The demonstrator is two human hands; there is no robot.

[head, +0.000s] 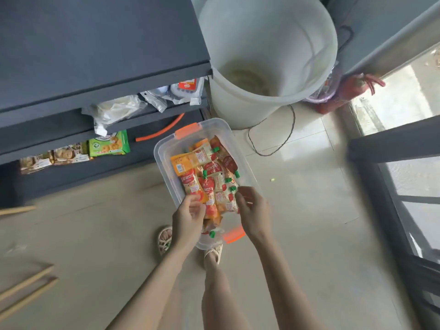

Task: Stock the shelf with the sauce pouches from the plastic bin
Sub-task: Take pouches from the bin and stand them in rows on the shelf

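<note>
Both hands are down in the clear bin (pixel 166 148) on the floor, pick step: left hand (pixel 189 214) closed on sauce pouches (pixel 209 184) at the near end, right hand (pixel 253 210) half-curled beside them, grip unclear. Next: lift a bunch left to the shelf (pixel 102 101).

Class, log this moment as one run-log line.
stage: picking | left hand: on sauce pouches | right hand: on pouches | plastic bin: on floor, full | shelf: no sauce pouches visible
</note>
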